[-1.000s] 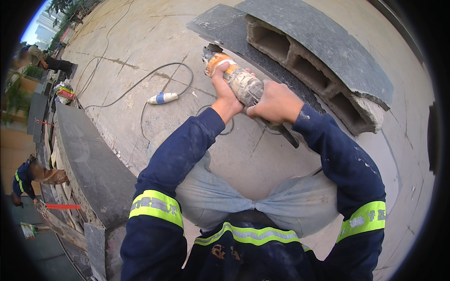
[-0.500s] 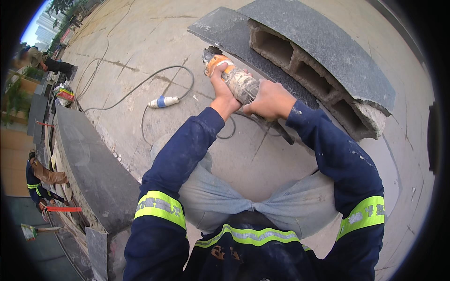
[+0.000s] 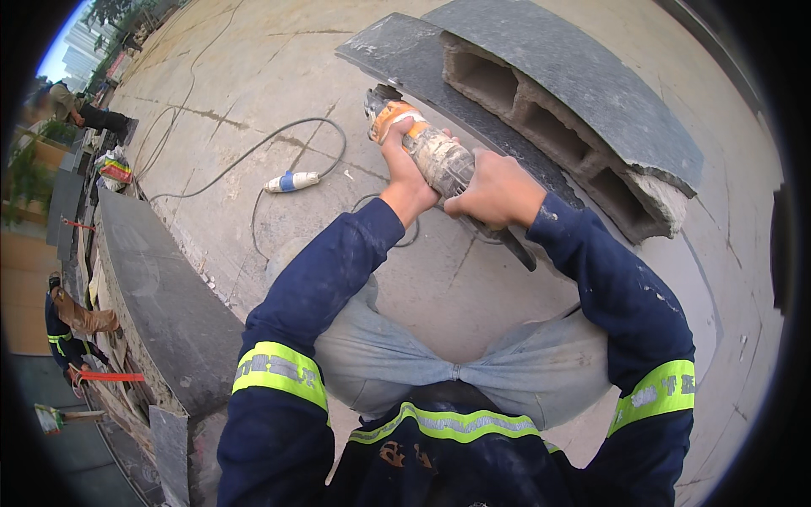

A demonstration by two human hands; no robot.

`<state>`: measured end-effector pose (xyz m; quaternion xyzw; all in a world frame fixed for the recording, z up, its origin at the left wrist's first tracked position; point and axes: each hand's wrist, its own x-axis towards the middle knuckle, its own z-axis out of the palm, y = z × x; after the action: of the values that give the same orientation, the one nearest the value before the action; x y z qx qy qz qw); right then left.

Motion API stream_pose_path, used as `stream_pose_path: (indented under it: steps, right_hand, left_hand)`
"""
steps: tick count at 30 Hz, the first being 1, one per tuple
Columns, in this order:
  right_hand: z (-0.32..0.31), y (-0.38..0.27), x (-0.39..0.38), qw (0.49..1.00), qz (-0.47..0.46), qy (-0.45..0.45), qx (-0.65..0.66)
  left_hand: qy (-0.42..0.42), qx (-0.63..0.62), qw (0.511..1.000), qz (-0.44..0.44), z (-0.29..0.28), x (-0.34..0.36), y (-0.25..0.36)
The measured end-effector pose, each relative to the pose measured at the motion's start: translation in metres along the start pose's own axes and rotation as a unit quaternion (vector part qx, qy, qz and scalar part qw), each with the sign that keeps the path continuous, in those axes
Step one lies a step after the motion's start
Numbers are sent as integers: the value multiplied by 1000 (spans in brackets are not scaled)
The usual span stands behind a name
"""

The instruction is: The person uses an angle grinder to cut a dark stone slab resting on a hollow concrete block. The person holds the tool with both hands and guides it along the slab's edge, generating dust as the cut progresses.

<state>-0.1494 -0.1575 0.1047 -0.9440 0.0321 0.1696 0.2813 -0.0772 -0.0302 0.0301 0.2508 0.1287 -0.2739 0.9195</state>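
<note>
An angle grinder (image 3: pixel 439 159), with an orange head and a dusty, pale-caked body, is held across both hands above the pavement between my knees and the stone. My left hand (image 3: pixel 407 176) wraps its front body from the near side, thumb on top. Around the rear part, my right hand (image 3: pixel 498 190) is closed with its thumb toward the left hand. A dark strip-like piece (image 3: pixel 514 247) sticks out below the right hand. Just beyond the grinder lies a grey stone slab piece (image 3: pixel 574 72) with a rough row of hollow cavities (image 3: pixel 549 135) along its near side.
A grey cable (image 3: pixel 338 139) loops over the pale paving (image 3: pixel 253 68) beside a white-and-blue plug connector (image 3: pixel 292 182). Long dark slabs (image 3: pixel 160 287) lie to the left. Two people (image 3: pixel 68 325) bend at work further left, near a colourful bag (image 3: pixel 114 167).
My right hand and the grinder's rear end have shifted slightly right. The dark strip below has moved a little to the right and down. Both hands keep their hold.
</note>
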Motion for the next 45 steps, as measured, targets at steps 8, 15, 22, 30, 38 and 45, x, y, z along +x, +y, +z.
stream_pose_path:
  steps: [8,15,22,30,38,45]
  right_hand:
    - [-1,5,-19,1000,2,-1,-2]
    - [-1,12,-34,1000,-8,-1,17]
    - [1,15,-40,1000,15,2,-8]
    - [-1,15,-49,1000,23,-5,4]
    - [-1,14,-49,1000,22,2,1]
    - [-3,10,-40,1000,22,-3,0]
  left_hand:
    - [1,14,1000,-1,5,-15,-13]
    - [1,16,1000,-7,7,-22,-23]
    - [-7,29,1000,-2,8,-27,-30]
    - [-12,20,1000,-20,8,-31,-34]
    - [-10,21,1000,-9,9,-32,-34]
    - [-10,20,1000,-3,8,-26,-29]
